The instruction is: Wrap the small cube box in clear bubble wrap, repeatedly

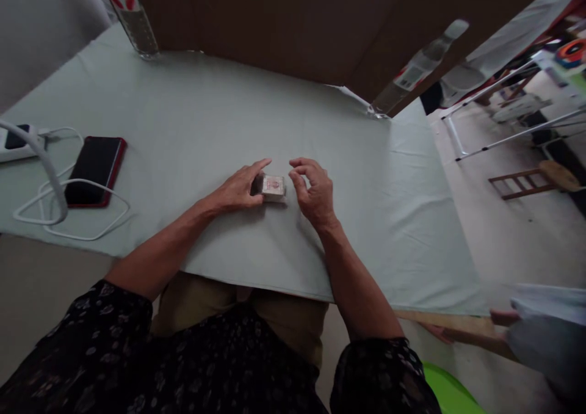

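A small flat box [273,186], pale on top with a red printed mark, lies on the cloth in front of me; it looks like a pack of playing cards. Around its left end my left hand [242,188] is spread, thumb on the near side and fingers on the far side. Whether that hand touches the box is hard to tell. My right hand [315,191] is just right of the box with a gap between. Its fingers are curved and the thumb is slightly apart from them, with nothing visible in between.
A pale green cloth [274,115] covers the table. At left lie a dark phone [95,171], a white cable [98,234] and a power strip [21,142]. A brown board [274,23] stands behind, flanked by a left bottle [137,26] and a right bottle [419,69].
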`<action>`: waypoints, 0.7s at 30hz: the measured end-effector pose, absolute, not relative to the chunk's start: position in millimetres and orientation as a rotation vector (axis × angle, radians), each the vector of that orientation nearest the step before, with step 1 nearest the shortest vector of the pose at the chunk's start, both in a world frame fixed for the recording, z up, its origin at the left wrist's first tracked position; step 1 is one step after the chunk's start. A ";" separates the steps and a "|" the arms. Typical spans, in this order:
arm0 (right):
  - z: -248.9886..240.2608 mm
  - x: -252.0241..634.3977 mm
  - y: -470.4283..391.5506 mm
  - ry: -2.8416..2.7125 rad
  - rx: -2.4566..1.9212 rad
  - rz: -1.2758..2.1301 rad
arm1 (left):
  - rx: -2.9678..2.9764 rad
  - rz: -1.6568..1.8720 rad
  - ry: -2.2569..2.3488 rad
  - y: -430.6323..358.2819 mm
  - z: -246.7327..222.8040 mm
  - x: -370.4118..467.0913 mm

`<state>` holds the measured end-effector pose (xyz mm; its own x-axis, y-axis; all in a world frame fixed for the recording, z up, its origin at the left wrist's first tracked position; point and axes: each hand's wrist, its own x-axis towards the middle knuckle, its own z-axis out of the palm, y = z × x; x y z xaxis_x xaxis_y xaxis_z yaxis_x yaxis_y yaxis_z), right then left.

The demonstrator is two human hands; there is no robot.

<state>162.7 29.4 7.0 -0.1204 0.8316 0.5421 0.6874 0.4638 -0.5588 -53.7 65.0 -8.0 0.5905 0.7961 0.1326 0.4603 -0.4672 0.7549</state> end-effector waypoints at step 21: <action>15.9 149.0 43.8 -2.324 -1.254 -0.108 | 2.136 0.660 1.002 63.9 -10.1 -50.7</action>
